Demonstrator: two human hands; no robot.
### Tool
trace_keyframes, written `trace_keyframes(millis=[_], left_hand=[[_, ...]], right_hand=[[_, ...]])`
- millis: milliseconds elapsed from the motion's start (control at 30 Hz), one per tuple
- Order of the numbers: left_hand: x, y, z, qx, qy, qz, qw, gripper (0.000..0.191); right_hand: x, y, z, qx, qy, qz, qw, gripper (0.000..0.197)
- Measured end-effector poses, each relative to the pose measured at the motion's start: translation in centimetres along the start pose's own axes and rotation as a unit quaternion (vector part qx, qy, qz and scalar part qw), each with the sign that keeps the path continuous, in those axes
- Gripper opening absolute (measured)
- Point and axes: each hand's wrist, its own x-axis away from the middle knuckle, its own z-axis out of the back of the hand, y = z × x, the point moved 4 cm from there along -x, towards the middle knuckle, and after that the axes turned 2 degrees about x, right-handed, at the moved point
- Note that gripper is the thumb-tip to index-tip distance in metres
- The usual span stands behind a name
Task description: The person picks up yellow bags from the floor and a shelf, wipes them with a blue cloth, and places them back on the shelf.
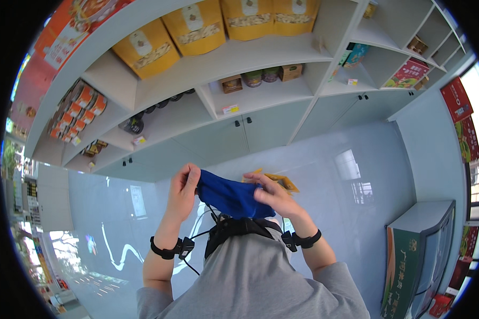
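Note:
A blue cloth (228, 195), folded or doubled over, stretches between my two hands in front of my waist. My left hand (183, 192) pinches its upper left corner between thumb and fingers. At the other end, my right hand (278, 197) has the thumb on the cloth's right edge, with the fingers extended over the top. Partly hidden behind the right hand, yellow packages (282, 182) lie on the floor near the cabinet.
Shelving with a white board (239, 52) curves ahead, holding yellow pouches (193, 30), orange-labelled cans (80, 111) and jars (252, 78). Grey-green cabinet doors (271, 123) are below. A glass-topped chest (419, 255) stands at right on the shiny floor (343, 191). Cables (195, 235) run by my wrists.

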Motion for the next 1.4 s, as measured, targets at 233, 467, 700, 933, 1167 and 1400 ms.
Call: trace_keyframes(millis=[233, 467, 700, 933, 1167, 1400], left_hand=[[3.3, -1.6, 6.7, 0.056, 0.118, 0.002, 0.991, 0.031], [10.0, -2.9, 14.4, 0.044, 0.135, -0.006, 0.990, 0.032], [16.5, -5.1, 21.4, 0.108, 0.169, -0.052, 0.978, 0.030], [21.8, -6.5, 25.6, 0.089, 0.195, -0.056, 0.975, 0.031], [24.9, -7.0, 27.5, 0.123, 0.189, -0.062, 0.972, 0.026], [27.0, -4.4, 25.1, -0.186, 0.266, -0.175, 0.929, 0.029]], right_hand=[[-1.0, 2.1, -4.3, 0.071, 0.018, -0.076, 0.994, 0.026], [-1.4, 2.6, -12.7, 0.173, -0.028, 0.023, 0.984, 0.016], [-0.9, 4.2, -21.0, 0.198, -0.034, 0.012, 0.980, 0.017], [0.3, 6.4, -26.5, 0.182, -0.059, 0.002, 0.982, 0.018], [1.8, 7.8, -29.4, 0.101, -0.095, -0.014, 0.990, 0.020], [2.9, 8.6, -30.9, -0.060, -0.074, -0.036, 0.995, 0.023]])
